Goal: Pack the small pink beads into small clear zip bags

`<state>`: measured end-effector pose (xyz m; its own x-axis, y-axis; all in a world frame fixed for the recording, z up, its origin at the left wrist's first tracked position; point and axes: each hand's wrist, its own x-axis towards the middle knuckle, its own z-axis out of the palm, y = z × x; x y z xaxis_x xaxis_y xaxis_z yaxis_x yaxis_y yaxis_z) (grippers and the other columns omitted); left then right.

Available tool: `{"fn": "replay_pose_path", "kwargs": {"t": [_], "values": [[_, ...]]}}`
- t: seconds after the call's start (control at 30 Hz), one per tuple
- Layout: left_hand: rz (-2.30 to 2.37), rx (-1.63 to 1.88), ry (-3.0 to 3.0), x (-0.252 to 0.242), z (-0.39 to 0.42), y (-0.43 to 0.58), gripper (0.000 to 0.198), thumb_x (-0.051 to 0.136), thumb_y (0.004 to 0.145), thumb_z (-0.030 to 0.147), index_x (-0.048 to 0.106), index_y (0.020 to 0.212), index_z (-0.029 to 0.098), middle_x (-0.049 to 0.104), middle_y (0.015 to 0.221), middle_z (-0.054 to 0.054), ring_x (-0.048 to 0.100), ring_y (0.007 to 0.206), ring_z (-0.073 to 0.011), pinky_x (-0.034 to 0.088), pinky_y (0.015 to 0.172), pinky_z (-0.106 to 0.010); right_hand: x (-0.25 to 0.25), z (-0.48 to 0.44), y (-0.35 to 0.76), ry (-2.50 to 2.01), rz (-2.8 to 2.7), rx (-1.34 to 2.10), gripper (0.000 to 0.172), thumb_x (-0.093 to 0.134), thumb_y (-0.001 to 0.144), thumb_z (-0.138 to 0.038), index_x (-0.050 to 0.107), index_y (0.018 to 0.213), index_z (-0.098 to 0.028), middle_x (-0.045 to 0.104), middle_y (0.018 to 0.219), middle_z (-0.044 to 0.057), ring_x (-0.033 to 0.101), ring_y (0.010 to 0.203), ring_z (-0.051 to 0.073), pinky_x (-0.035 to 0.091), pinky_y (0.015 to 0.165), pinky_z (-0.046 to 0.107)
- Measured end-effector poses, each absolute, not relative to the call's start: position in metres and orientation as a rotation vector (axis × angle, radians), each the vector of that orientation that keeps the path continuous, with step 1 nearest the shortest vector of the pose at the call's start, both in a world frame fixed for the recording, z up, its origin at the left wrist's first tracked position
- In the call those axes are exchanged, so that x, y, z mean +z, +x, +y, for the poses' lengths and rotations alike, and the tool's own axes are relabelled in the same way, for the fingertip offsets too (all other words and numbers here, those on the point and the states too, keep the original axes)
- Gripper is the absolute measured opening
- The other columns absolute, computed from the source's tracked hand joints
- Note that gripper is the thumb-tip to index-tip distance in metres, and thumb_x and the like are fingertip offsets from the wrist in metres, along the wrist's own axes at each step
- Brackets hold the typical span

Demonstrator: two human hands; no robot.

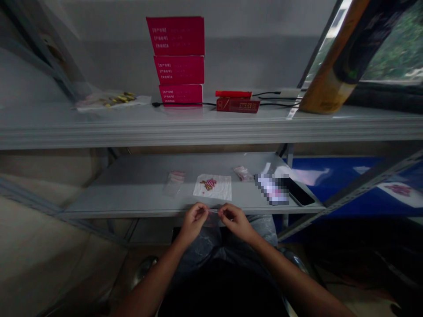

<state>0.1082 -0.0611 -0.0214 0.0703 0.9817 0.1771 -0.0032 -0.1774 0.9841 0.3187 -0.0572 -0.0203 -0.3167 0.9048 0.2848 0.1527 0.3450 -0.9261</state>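
On the lower shelf (109, 189), at left, lies a clear plastic packet (175, 181); its long axis runs away from the person, the pinkish end farthest. Next comes the left hand (196, 219), just off the shelf's front edge, thumb and forefinger pinching the left end of a small clear bag (213, 211). Beyond it on the shelf, a white sheet (224, 188) bears a little heap of pink and gold beads (209, 184).

The bag is in the air between both hands, over the person's lap. Its pinched edge stretches sideways from hand to hand, nearly level, and the filmy part seems to hang below, too faint to trace. The right hand (234, 220) pinches the right end likewise. Farther right, a pinkish packet (243, 173) and a black phone (300, 192) each slant from far left to near right.
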Motion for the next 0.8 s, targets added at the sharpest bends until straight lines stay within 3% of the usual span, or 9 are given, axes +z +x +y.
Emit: {"fn": "replay_pose_path", "kwargs": {"t": [0.8], "values": [[1.057,1.211,1.441,-0.011,-0.060,0.105,0.025,0.073,0.088,0.043,0.070,0.085,0.019,0.072,0.086,-0.005,0.068,0.085,-0.0199,0.054,0.082,-0.032,-0.014,-0.060,0.318,-0.966,-1.709,1.063,0.020,0.064,0.098,-0.039,0.068,0.091,-0.020,0.064,0.081,0.002,0.058,0.072,0.017,0.046,0.067,0.029]]}}
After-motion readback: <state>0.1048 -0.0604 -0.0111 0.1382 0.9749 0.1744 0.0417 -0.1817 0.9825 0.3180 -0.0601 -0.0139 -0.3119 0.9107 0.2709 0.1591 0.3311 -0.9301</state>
